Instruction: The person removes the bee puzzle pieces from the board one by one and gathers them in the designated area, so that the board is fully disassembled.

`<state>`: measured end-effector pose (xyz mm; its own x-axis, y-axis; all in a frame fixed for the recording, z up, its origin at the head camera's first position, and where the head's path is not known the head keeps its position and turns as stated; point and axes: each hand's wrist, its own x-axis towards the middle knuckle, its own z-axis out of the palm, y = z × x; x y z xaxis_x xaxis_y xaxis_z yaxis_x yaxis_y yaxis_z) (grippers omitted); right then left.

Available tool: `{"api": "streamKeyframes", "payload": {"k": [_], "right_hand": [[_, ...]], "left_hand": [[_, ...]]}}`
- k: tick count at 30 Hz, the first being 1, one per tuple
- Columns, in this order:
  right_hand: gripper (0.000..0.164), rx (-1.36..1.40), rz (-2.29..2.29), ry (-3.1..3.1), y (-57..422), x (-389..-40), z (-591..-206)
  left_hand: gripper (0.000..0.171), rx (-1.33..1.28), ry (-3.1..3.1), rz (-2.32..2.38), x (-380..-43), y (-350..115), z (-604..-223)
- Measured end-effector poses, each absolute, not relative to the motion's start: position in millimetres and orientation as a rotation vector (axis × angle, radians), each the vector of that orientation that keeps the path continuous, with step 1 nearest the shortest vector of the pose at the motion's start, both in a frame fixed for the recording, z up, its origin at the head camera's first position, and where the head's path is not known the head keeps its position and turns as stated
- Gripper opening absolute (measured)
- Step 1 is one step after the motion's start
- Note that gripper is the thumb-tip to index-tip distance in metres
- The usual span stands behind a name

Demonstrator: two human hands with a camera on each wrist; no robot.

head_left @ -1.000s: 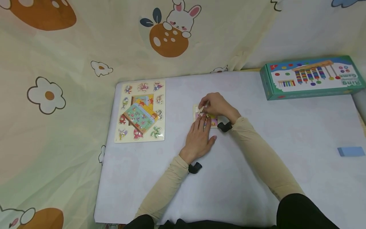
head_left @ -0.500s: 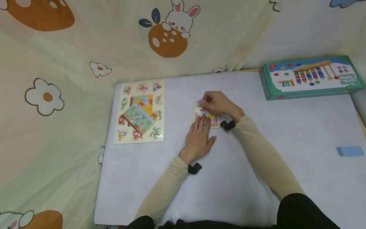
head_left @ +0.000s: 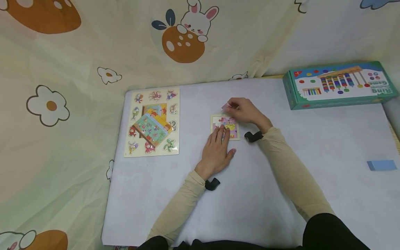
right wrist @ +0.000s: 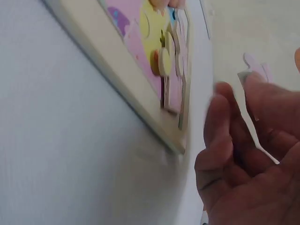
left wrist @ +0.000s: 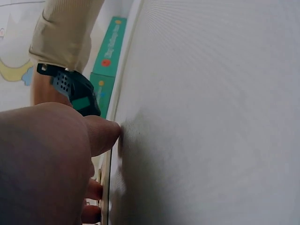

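My right hand (head_left: pixel 247 111) pinches a puzzle piece (head_left: pixel 225 107) at the puzzle board's (head_left: pixel 232 133) 12 o'clock edge; my left hand (head_left: pixel 217 149) lies flat, fingers straight, steadying it. A loose pinch risks dropping the piece.

Both arms are covered in long beige sleeves (head_left: pixel 290 173) that end at the wrists. A small black camera unit is strapped at each wrist (head_left: pixel 213 183), the right one (left wrist: pixel 75 91) showing a perforated face and teal patch. Dark clothing (head_left: pixel 331 232) covers the torso.
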<state>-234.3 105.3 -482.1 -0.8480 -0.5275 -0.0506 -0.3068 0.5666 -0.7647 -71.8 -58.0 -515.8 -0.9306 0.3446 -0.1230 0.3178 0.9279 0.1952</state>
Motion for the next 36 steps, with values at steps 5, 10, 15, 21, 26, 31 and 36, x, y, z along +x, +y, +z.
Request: {"api": "streamKeyframes", "payload": {"k": [5,10,15,21,26,31,36], "right_hand": [[0.016,-0.610,-1.218,2.530,113.6,-234.6,-482.3],[0.033,-0.619,-1.293,2.519,124.0,-235.3,-485.4],[0.041,-0.550,-1.335,2.509,134.3,-235.3,-486.1],[0.034,-0.408,-1.334,2.554,149.2,-237.1,-485.0],[0.036,-0.406,-1.328,2.613,163.3,-239.1,-486.3],[0.039,-0.417,-1.295,2.649,174.6,-243.0,-489.3],[0.038,-0.368,-1.261,2.691,184.8,-247.1,-490.7]], "left_hand": [[0.079,0.499,2.924,0.271,-71.8,-57.6,-515.9],[0.079,0.497,2.914,0.279,-71.4,-56.3,-515.3],[0.079,0.498,2.917,0.281,-71.0,-56.4,-514.8],[0.078,0.499,2.921,0.302,-70.8,-57.3,-513.7],[0.078,0.486,2.911,0.317,-70.8,-56.9,-514.3],[0.078,0.465,2.900,0.321,-70.8,-56.3,-513.9],[0.077,0.472,2.906,0.321,-70.7,-55.1,-512.9]]}}
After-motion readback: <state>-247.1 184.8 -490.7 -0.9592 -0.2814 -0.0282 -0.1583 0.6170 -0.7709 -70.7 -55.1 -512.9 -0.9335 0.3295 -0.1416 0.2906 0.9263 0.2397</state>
